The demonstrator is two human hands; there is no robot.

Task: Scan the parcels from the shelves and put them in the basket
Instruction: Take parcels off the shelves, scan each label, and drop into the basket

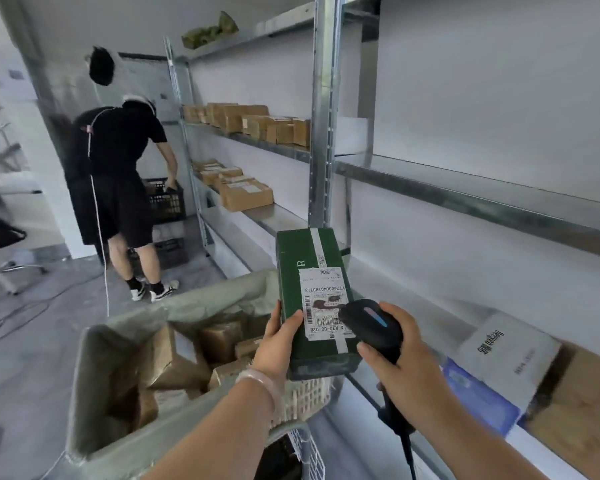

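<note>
Parcel (pixel 312 299) here is a green cardboard box, held up in the air over the far right corner of the basket (pixel 201 306), between it and the front edge of the shelves (pixel 465 188). The left hand (pixel 278 344) grips it at the near end, thumb on top just beside the white label (pixel 324 303) and fingers wrapped round the left side and under. The right hand (pixel 395 348) is clenched round the handle of the black scanner (pixel 371 323), whose nose sits right at the label's near right corner (can't tell if it's actually touching).

Handling guess: stiff, square-edged, and light enough since one hand carries it from one end. The printed surface looks smooth, so maybe a bit slippery. I'd hold it across the two long sides near the middle, keeping clear of the label and the pale tape strip (pixel 317 247).

Its long axis runs away from the person, far end tipped up and leaning slightly left. The label face points up at the camera, barcodes at the near end.

The basket already has brown boxes (pixel 222 337) in it, with room along the near left side.
</note>
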